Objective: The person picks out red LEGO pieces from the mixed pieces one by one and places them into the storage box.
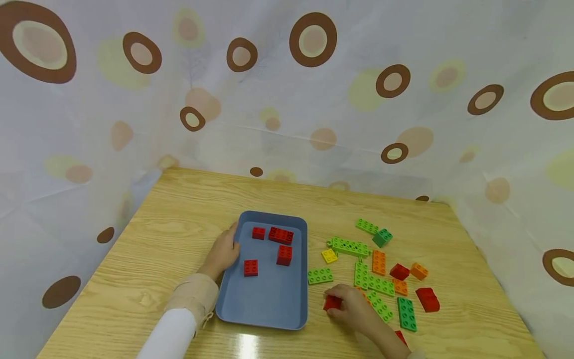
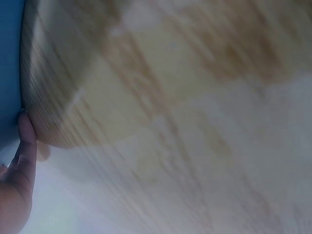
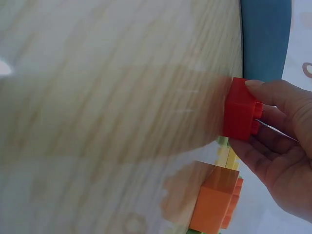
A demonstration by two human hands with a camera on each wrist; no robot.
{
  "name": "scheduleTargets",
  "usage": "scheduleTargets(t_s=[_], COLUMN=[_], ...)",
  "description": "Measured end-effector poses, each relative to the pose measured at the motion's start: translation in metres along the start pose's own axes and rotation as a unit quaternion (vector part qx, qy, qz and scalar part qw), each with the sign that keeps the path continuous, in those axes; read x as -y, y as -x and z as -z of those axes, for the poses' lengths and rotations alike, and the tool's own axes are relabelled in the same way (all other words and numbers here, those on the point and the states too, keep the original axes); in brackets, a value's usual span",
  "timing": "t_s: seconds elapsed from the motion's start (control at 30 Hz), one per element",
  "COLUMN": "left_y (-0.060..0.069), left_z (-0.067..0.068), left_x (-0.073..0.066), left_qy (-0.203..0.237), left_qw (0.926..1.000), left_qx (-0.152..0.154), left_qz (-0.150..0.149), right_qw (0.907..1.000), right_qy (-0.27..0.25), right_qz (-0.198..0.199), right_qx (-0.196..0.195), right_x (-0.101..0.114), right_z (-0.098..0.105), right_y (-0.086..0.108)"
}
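A blue-grey tray (image 1: pixel 264 299) lies left of the loose bricks, holding several red bricks, among them a two-by-two brick (image 1: pixel 250 268) and a taller one (image 1: pixel 284 255). My left hand (image 1: pixel 222 253) grips the tray's left wall, thumb over the rim; in the left wrist view fingers of the left hand (image 2: pixel 19 180) touch the tray's side (image 2: pixel 10 63). Right of the tray, my right hand (image 1: pixel 354 310) pinches a red brick (image 1: pixel 332 302) between thumb and fingers. The right wrist view shows the right hand (image 3: pixel 287 141) holding this red brick (image 3: pixel 239 109), studs toward the palm.
Right of the tray lie light green bricks (image 1: pixel 350 247), a yellow brick (image 1: pixel 329 256), orange bricks (image 1: pixel 378 263), dark green bricks (image 1: pixel 406 314) and other red bricks (image 1: pixel 428 299). A patterned cloth (image 1: pixel 287 99) hangs behind the wooden table (image 1: pixel 202 194).
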State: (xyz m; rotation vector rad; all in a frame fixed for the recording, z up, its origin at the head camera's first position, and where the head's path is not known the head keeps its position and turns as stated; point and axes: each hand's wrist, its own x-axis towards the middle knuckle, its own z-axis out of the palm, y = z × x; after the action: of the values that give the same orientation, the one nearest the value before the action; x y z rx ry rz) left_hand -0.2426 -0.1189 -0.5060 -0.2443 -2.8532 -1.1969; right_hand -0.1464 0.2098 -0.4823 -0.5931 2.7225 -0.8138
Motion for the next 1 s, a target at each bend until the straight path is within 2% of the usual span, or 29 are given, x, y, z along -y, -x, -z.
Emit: scheduleTargets(t_s=[0.23, 0.43, 0.57, 0.87, 1.0], left_y=[0.0, 0.001, 0.001, 0.001, -0.001], left_z=[0.002, 0.002, 0.002, 0.001, 0.0], left_x=[0.002, 0.004, 0.004, 0.004, 0.004], left_qy=[0.003, 0.003, -0.001, 0.006, 0.007], left_qw=[0.9999, 0.9999, 0.9998, 1.0, 1.0], left_qx=[0.004, 0.004, 0.007, 0.001, -0.002], left_qz=[0.009, 0.015, 0.017, 0.004, 0.003], right_qw=[0.9986, 0.9906, 0.9859, 0.9798, 0.9828], right_qy=[0.004, 0.026, 0.045, 0.054, 0.045], right_qz=[0.035, 0.092, 0.104, 0.161, 0.158], right_qx=[-0.039, -0.098, -0.123, -0.105, -0.084], right_x=[0.015, 0.033, 0.053, 0.098, 0.11], right_z=[0.016, 0.031, 0.039, 0.037, 0.029], right_y=[-0.006, -0.024, -0.039, -0.076, -0.088])
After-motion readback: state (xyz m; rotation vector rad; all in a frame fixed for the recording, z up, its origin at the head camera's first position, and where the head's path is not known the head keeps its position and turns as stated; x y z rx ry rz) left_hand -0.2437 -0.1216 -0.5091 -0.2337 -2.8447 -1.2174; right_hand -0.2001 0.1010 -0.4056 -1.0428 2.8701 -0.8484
